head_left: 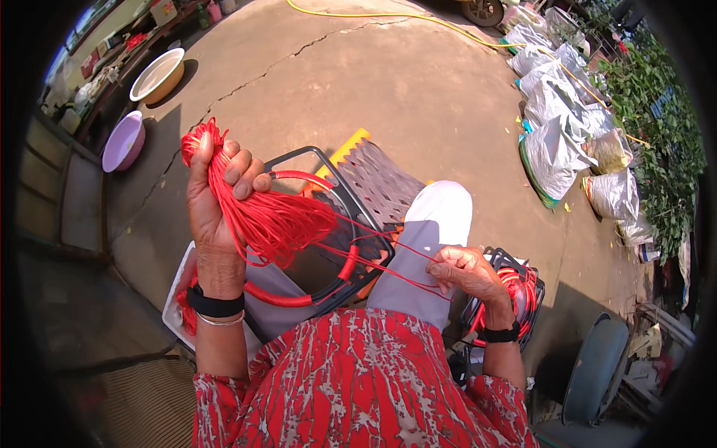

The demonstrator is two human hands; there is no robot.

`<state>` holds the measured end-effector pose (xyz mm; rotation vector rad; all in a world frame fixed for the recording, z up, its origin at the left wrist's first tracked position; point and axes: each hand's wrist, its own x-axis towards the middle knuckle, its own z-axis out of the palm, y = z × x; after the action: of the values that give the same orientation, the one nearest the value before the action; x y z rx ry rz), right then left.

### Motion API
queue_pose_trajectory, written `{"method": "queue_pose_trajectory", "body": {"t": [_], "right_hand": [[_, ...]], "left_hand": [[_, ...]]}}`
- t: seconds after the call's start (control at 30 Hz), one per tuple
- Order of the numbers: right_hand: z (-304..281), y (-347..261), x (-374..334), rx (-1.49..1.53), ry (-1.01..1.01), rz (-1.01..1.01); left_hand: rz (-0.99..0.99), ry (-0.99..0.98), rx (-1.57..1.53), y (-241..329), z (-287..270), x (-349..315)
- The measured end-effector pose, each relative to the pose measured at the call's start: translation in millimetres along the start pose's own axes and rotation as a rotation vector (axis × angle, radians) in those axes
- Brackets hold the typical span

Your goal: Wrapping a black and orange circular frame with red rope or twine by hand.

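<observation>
My left hand (213, 201) is raised and closed round a thick hank of red cord (280, 224), its looped strands hanging toward the right. Several strands stretch from there to my right hand (469, 270), where thumb and fingers pinch the thin cord above my right thigh. Between my knees, a black ring-shaped frame (328, 300) lies tilted, with some sections tightly wrapped in red. The hank hides part of it. It rests beside a black tubular frame (366, 220).
A yellow-edged grey slatted piece (381, 183) lies ahead. Right of me, a black frame (539, 272) holds red-wrapped rings; at left stands a white container (178, 310). Basins (158, 78) lie far left, stuffed white sacks (556, 142) far right. A yellow hose (418, 16) crosses the concrete.
</observation>
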<state>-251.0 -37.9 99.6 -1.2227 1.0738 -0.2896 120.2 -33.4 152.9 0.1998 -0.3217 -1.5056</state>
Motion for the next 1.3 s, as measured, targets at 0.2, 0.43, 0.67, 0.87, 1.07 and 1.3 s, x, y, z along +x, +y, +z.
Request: {"method": "queue_pose_trajectory", "body": {"t": [0.2, 0.43, 0.67, 0.87, 1.07, 1.3], "right_hand": [[-71.7, -7.8, -23.8, 0.028, 0.214, -0.216], [-109.1, -12.6, -39.1, 0.212, 0.265, -0.389], [-84.2, -8.7, -16.8, -0.667, 0.727, -0.351], [36.5, -79.9, 28.1, -0.356, 0.123, -0.69], [63.6, -39.8, 60.4, -0.228, -0.3, -0.274], [24.8, -42.5, 26.8, -0.063, -0.069, -0.193]], "left_hand": [[0.05, -0.07, 0.008, 41.2, 11.5, -5.6], [0.12, 0.009, 0.134, 74.5, 23.4, -13.9], [-0.084, -0.065, 0.124, 13.7, 43.7, -6.2], [-0.282, -0.156, 0.138, -18.7, 53.7, -13.0], [-0.301, -0.141, 0.145, -16.4, 53.5, -18.6], [-0.288, 0.051, 0.263, 0.4, 20.2, -22.0]]}}
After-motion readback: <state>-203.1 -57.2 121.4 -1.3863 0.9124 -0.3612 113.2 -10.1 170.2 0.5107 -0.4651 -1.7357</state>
